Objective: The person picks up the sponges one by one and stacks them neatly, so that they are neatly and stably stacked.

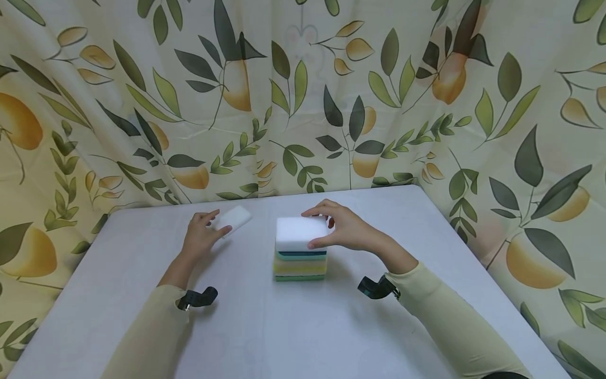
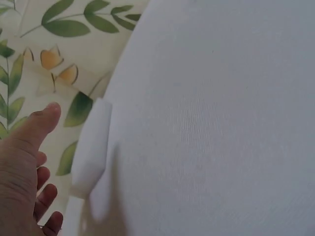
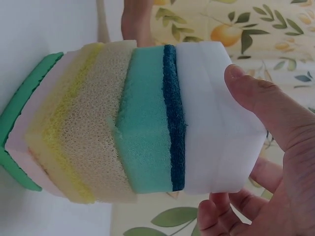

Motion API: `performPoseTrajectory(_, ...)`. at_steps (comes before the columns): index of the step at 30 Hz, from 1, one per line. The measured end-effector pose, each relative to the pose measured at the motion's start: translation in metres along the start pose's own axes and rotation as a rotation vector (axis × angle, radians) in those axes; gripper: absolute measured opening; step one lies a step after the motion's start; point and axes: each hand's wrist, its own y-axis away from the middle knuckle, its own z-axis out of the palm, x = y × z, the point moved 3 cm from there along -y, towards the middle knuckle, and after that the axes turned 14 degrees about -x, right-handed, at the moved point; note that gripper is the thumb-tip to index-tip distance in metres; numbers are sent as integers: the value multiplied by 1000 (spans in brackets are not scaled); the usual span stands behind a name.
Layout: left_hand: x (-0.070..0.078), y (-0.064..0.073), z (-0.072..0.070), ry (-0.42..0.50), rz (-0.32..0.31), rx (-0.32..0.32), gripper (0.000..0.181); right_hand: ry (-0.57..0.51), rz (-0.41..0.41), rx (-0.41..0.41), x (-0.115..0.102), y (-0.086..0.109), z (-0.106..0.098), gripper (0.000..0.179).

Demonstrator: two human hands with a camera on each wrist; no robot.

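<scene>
In the middle of the table stands an upright stack of sponges [image 1: 300, 267]. White sponge [image 1: 298, 231] tops it, with a faint seam along its side in the right wrist view. My right hand [image 1: 350, 229] pinches this top white block, thumb on one side and fingers curled at the opposite side. Below it come a teal sponge [image 3: 142, 120] with a dark blue scouring layer, a beige one [image 3: 96, 123], yellow, pale pink and green layers. At the back left is another white sponge [image 1: 238, 220]; my left hand [image 1: 198, 237] is beside it, thumb and fingers apart, a gap showing in the left wrist view.
A white cloth covers the table [image 1: 246, 326]. Its back edge meets a curtain [image 1: 303, 142] printed with leaves and fruit. Each forearm wears a black wrist camera [image 1: 196, 299] over a pale sleeve [image 1: 147, 326].
</scene>
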Motion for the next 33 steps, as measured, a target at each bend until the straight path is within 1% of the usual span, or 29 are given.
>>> performPoseTrajectory(3, -7, -6, 1, -34, -38, -30, 76, 4, -1, -3, -1, 0, 0, 64)
performPoseTrajectory(7, -12, -13, 3, -120, -27, -42, 81, 1, -5, -3, -1, -1, 0, 64)
performPoseTrajectory(9, -13, -15, 3, -136, -20, -38, 83, -3, -7, -1, -1, -1, 0, 64)
performPoseTrajectory(11, -14, -17, 4, -138, -21, -36, 83, -8, -5, 1, 0, -1, 0, 64)
performPoseTrajectory(19, -19, -20, 9, -93, -74, -50, 88, -9, 10, -3, 0, -1, 0, 65)
performPoseTrajectory(23, -21, -21, 11, -88, -67, -45, 88, -8, 6, -2, -1, -1, 0, 65)
performPoseTrajectory(29, -22, -20, 14, -127, -56, -55, 84, 8, -5, 0, 1, -2, 1, 63)
performPoseTrajectory(33, -22, -20, 14, -125, -59, -48, 82, 14, -8, 2, 1, -1, 0, 63)
